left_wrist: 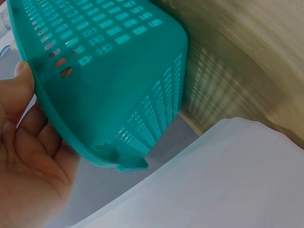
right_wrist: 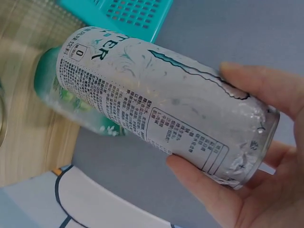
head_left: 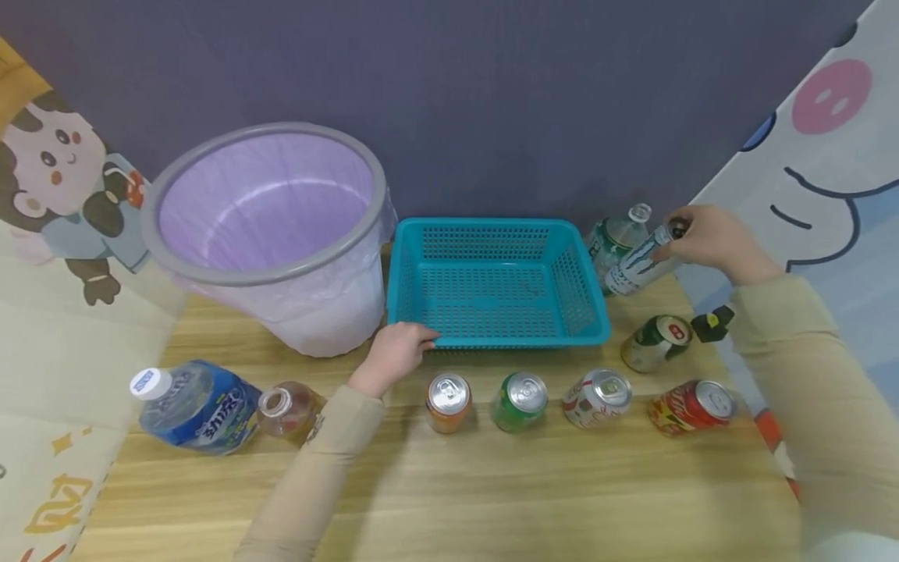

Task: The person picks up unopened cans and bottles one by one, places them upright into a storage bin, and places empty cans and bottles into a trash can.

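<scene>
In the head view my left hand [head_left: 399, 351] grips the front left rim of the teal plastic basket [head_left: 502, 342]. From the left wrist, the thumb [left_wrist: 21, 78] lies on the rim and the other fingers curl on its far side. At the right, my right hand [head_left: 712, 238] holds a tall white drink can [head_left: 639, 265] by its top end. The can is tilted, and its printed side [right_wrist: 142, 104] fills much of the right wrist view. Just behind it stands a clear bottle with a green label [head_left: 618, 230], partly hidden by the can.
A lilac-lined bin [head_left: 330, 312] stands left of the basket. A blue-labelled bottle [head_left: 204, 410] and a smaller amber bottle [head_left: 291, 410] are at front left. An orange can [head_left: 449, 402], green can [head_left: 520, 402], white can [head_left: 597, 398], red can [head_left: 688, 407] and dark green can [head_left: 656, 343] stand nearer me.
</scene>
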The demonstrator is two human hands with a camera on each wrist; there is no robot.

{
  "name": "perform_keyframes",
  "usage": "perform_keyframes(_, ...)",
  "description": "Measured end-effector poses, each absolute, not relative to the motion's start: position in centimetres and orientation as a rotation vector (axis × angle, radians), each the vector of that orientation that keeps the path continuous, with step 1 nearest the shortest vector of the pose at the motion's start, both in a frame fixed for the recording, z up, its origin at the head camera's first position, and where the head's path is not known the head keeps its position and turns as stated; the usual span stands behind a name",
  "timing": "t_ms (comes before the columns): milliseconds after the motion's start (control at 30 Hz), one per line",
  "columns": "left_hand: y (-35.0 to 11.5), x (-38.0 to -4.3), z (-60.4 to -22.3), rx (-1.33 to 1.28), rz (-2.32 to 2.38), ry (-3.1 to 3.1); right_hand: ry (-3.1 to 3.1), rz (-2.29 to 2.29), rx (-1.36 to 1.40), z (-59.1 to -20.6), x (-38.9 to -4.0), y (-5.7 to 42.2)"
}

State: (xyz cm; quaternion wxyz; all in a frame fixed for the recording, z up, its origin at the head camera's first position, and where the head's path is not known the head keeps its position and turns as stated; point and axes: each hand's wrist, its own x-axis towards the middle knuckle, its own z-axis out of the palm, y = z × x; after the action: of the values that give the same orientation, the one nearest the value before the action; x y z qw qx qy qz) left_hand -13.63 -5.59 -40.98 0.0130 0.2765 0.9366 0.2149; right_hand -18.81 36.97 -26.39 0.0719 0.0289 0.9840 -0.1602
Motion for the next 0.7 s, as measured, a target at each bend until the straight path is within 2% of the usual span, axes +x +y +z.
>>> perform_keyframes(700,-5.8,-13.5,-40.8,0.832,0.661,2.914,2.981,-0.473,-0.018,-26.1,-20.0,32.2)
